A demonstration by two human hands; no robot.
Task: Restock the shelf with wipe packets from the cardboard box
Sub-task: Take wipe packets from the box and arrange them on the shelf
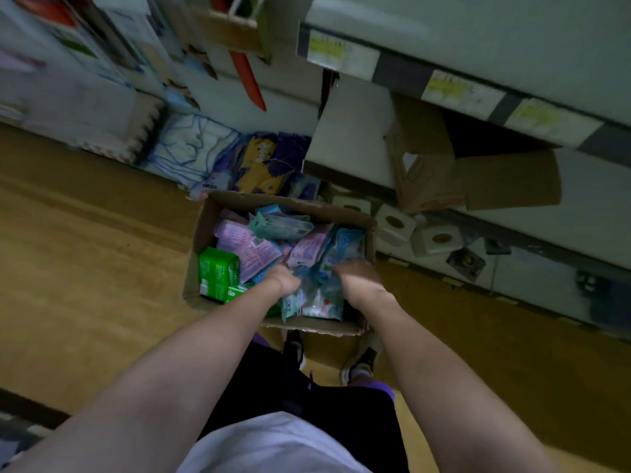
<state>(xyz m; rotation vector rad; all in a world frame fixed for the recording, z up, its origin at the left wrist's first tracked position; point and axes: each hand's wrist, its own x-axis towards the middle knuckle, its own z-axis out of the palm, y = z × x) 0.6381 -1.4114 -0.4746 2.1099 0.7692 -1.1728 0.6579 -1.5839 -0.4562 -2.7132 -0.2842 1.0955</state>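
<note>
Shelf [478,46]: far right, edge strip with yellow price labels. Floor [85,268]: wood-look. Cardboard box [205,227]: on floor, centre, open top, just beside shelf base. Wipe packets [252,247]: loose heap inside box, purple, teal, green. Left hand [285,279]: in box among packets, fingers buried, grip cannot tell. Right hand [356,278]: same, grip cannot tell.

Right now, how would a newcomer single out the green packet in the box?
Find the open brown cardboard box on the wooden floor below both hands. Look in its left corner, beside the left hand. The bright green plastic-wrapped packet there is the only green one among purple and teal packets.
</note>
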